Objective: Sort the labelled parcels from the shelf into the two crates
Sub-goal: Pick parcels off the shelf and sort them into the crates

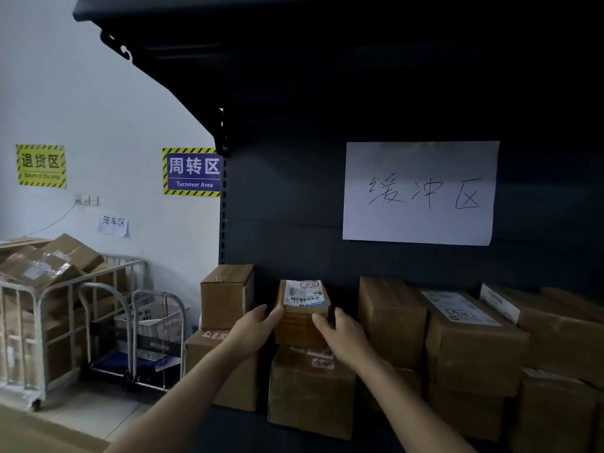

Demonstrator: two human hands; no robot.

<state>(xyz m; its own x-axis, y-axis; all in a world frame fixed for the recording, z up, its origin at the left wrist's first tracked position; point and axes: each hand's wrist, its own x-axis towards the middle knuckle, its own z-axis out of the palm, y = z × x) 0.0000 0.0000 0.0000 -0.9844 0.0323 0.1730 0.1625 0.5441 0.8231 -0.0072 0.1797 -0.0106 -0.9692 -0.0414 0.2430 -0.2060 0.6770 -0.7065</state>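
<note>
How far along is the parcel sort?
Done: nothing visibly sorted; the two crates are not plainly in view. In hand: left grip and right grip hold the small labelled parcel above a lower box on the shelf. Left: the tall box, the large labelled box and more beside them.
</note>
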